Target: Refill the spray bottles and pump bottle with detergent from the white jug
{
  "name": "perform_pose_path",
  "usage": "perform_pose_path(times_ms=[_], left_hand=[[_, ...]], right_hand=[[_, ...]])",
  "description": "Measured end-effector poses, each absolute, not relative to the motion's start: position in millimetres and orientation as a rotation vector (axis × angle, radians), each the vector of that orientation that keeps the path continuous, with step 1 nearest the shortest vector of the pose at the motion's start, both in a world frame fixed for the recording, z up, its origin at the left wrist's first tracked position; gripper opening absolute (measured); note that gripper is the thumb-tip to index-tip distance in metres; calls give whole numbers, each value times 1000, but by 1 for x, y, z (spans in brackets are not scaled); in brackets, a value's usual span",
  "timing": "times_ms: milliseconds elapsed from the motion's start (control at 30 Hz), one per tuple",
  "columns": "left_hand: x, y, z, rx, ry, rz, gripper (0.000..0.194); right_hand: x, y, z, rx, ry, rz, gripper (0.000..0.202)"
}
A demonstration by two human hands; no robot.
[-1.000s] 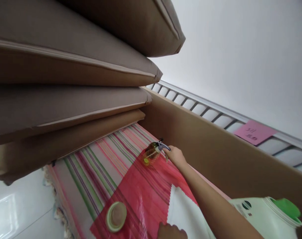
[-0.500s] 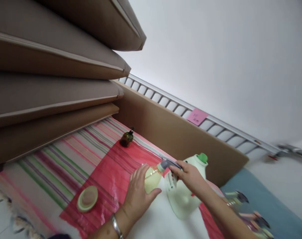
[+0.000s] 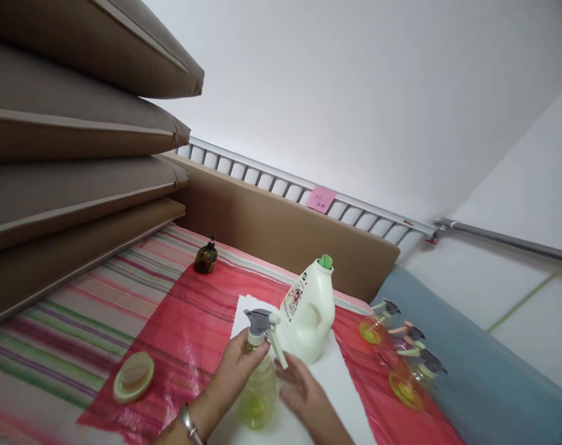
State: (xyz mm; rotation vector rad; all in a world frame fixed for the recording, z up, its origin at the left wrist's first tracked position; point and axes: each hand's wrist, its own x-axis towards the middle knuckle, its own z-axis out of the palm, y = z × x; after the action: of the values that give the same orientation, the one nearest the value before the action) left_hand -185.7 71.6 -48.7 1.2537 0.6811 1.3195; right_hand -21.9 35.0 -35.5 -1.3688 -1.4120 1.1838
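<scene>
Left hand (image 3: 230, 372) gripping the neck of a spray bottle (image 3: 259, 398), thumb lying across the front; a silver bracelet (image 3: 189, 423) is circling that wrist. Bottle is standing on the near left side of the white jug (image 3: 310, 309), pale yellow liquid showing inside. Right hand (image 3: 305, 390) is hanging half-curled on the near side of the jug, nothing sitting between thumb and fingers; cannot tell whether the fingertips are touching the trigger (image 3: 278, 346).

Jug is resting on a white cloth (image 3: 346, 386), green piece (image 3: 325, 261) poking from its mouth. Cloth is overlying a red sheet (image 3: 216, 327), that sheet covering part of a striped cover (image 3: 118, 290).

Left of the jug and farther off, a brown pump bottle (image 3: 205, 258) is standing; left and nearer, a round pale object (image 3: 133, 377) is lying. Right of the jug, three more spray bottles (image 3: 373, 330) are grouping near a blue surface (image 3: 475, 346). Behind the jug, a brown board (image 3: 276, 225) is running along; above that, a pink note (image 3: 321, 199) is showing against slatted metalwork (image 3: 265, 179). Far left, brown cushions (image 3: 77, 136) are stacking up.
</scene>
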Motion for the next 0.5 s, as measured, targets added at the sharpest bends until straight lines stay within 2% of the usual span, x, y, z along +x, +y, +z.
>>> perform_pose_path(times_ms=[100,167,300,400,500], left_hand=[[-187,69,-41,1131,610,1284,35],[-189,68,-38,1093,585,1270,36],[-200,72,-36,998,543,1219,44],[-206,80,-38,1035,618,1171,32],[-204,90,-46,1144,699,1140,28]], right_hand=[[-37,32,-71,-1052,-1384,1395,99],[-47,33,-75,-951,-1427,1440,104],[-60,42,-60,-989,-1556,1482,106],[-63,51,-54,-987,-1630,1493,112],[-66,57,-61,-1104,-1663,1337,111]])
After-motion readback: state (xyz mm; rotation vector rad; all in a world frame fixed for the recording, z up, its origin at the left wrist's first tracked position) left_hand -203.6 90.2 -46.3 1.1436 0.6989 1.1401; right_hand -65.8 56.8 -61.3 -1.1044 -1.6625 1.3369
